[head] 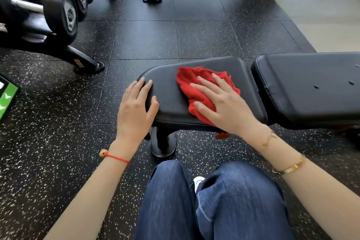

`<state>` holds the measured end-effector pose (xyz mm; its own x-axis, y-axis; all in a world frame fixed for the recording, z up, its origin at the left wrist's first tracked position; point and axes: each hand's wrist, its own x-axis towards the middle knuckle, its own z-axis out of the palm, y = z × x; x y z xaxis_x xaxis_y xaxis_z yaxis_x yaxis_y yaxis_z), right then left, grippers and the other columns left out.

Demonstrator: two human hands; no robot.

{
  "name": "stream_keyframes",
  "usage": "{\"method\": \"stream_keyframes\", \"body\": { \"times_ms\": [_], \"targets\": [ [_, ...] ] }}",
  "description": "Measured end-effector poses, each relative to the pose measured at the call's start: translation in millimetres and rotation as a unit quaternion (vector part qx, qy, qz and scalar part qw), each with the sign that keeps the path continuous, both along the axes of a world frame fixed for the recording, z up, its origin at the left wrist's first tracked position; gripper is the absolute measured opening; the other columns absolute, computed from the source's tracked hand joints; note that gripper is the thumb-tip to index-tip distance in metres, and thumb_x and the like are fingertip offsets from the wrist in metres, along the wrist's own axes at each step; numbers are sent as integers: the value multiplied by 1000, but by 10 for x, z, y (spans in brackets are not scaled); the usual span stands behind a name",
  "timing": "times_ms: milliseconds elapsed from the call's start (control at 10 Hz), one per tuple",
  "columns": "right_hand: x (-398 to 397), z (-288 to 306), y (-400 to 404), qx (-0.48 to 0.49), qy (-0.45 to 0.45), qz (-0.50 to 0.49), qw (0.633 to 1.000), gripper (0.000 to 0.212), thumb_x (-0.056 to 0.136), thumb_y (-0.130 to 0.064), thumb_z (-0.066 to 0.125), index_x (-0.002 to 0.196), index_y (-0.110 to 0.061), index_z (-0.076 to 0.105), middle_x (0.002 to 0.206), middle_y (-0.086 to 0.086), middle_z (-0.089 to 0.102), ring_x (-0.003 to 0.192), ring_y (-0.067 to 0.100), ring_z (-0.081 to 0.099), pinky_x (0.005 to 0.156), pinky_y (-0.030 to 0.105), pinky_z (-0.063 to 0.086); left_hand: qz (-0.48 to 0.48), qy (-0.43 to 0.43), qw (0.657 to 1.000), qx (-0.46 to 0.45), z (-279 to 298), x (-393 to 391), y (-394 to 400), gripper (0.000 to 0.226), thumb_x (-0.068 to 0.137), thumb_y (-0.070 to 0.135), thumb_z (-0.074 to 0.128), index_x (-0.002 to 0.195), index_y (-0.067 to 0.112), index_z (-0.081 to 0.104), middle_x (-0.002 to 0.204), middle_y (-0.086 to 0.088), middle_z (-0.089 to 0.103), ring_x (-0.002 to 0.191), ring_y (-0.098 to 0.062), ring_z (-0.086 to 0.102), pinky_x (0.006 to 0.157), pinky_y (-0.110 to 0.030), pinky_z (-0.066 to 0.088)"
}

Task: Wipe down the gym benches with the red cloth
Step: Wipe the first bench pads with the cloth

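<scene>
Your right hand (220, 103) lies flat with its fingers spread and straight, pressing the red cloth (198, 87) down on the black seat pad (169, 91) of the bench. The cloth sits bunched on the right half of that pad, near the gap to the longer back pad (311, 87). Your left hand (136, 107) rests relaxed on the pad's left end, fingers straight on top, thumb against the near edge, holding nothing. 2 dumbbells (58, 9) sit racked at far left.
</scene>
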<state>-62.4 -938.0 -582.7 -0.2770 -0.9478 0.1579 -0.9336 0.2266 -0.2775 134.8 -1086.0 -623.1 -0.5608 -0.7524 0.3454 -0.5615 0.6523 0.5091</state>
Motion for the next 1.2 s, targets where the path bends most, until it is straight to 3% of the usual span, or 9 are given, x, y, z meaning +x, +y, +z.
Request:
{"method": "stream_keyframes", "body": {
  "times_ms": [200,300,500,600,800,1000,1100,1200],
  "targets": [
    [-635,35,-272,47,12,-182,982,55,99,-54,38,150,-35,34,162,-3,22,150,32,9,123,44,4,5,4,1000,4,0,-2,18,45,99,24,52,142,11,51,151,-10,45,142,-28,35,122,-40,24],
    [-537,52,-588,67,3,-161,985,57,98,-56,37,151,-35,30,163,-3,20,150,35,7,122,45,2,4,2,1000,6,-8,-2,23,46,99,25,52,142,11,51,151,-10,45,143,-28,35,122,-40,24],
    [3,19,-259,23,19,6,1000,65,91,-65,44,149,-38,35,160,-9,27,151,28,10,124,42,7,-1,3,1000,12,28,-1,20,45,98,22,54,140,7,52,150,-13,46,142,-31,36,121,-44,25],
    [-167,31,-95,29,26,10,999,62,92,-64,43,149,-39,35,159,-11,27,151,23,12,124,41,8,0,3,1000,13,61,33,43,43,98,21,56,137,5,55,148,-15,47,141,-31,38,120,-45,27],
    [-231,60,-747,59,24,-55,996,60,97,-58,39,152,-35,29,163,-4,21,151,32,7,123,44,3,-12,-2,1000,-27,62,195,100,38,96,19,59,130,2,59,136,-14,55,128,-32,48,113,-43,36],
    [346,5,-642,22,19,80,996,60,93,-60,45,148,-38,36,159,-8,30,151,27,12,123,43,8,-27,8,999,-40,49,221,116,35,96,18,59,128,4,60,131,-11,57,125,-28,49,112,-38,38],
    [190,-2,-325,6,20,73,997,56,94,-56,46,147,-36,40,157,-9,34,150,26,18,123,41,11,-29,9,999,-41,54,228,116,35,95,19,60,127,5,61,130,-11,57,125,-28,49,111,-40,38],
    [-217,-5,-206,9,25,-4,1000,54,97,-52,46,147,-34,40,158,-7,32,150,25,17,123,37,7,-30,4,999,-42,71,234,109,34,95,19,59,127,6,61,130,-9,57,125,-27,48,112,-39,38]
  ]
}}
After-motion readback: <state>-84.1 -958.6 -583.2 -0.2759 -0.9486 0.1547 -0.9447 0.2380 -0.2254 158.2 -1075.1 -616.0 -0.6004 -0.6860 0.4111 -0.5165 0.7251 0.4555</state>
